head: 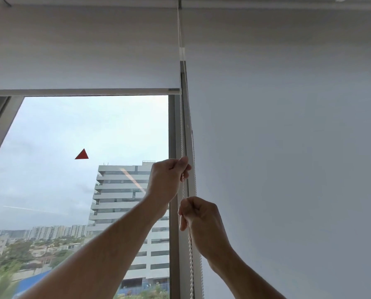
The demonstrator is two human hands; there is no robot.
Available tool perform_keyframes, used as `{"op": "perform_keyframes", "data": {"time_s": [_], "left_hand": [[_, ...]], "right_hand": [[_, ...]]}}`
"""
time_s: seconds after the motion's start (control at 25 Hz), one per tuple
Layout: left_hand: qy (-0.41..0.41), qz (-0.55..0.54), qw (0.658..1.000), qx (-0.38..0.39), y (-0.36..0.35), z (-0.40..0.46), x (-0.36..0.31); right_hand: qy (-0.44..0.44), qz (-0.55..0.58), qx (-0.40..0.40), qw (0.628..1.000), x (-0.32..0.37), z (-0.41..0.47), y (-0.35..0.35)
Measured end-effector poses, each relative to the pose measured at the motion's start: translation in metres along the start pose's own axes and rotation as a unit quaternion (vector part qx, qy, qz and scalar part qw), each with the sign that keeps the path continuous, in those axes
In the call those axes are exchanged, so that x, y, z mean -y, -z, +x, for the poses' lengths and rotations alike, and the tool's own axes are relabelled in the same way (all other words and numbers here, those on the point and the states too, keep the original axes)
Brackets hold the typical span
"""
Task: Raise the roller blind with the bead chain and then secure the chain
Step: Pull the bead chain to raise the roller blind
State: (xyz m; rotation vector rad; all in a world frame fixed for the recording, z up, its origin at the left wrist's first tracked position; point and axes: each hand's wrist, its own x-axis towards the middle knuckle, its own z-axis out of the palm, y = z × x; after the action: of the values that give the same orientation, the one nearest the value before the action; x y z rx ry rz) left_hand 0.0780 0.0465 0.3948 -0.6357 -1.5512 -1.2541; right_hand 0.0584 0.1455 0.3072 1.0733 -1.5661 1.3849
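A white roller blind (pixel 83 50) covers the top of the window, and its bottom bar (pixel 83 91) hangs about a third of the way down the view. The white bead chain (pixel 182 130) runs down from the top bracket along the window frame. My left hand (pixel 168 180) is shut on the chain, higher up. Just below it, my right hand (pixel 199 219) grips the same strand. The chain goes on down past my right wrist and out of view; a second strand hangs just to the right.
A second white blind (pixel 288 147) is fully lowered on the right. The grey window frame post (pixel 172 130) stands between the two blinds. A small red triangle sticker (pixel 82 154) is on the glass. Buildings show outside.
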Motion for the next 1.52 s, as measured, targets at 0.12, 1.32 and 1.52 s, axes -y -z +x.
{"op": "perform_keyframes", "data": {"time_s": [0.12,1.32,1.52], "left_hand": [[-0.001,-0.001,1.0,-0.016,0.001,-0.011,0.007],[-0.044,0.085,0.995,-0.005,0.03,-0.036,0.015],[-0.083,0.117,0.989,-0.028,0.021,-0.005,-0.016]], "right_hand": [[0.004,-0.015,0.075,0.997,-0.002,0.0,0.014],[0.001,0.022,-0.056,0.998,0.05,0.063,0.015],[-0.003,0.037,-0.043,0.998,0.04,0.039,0.018]]}}
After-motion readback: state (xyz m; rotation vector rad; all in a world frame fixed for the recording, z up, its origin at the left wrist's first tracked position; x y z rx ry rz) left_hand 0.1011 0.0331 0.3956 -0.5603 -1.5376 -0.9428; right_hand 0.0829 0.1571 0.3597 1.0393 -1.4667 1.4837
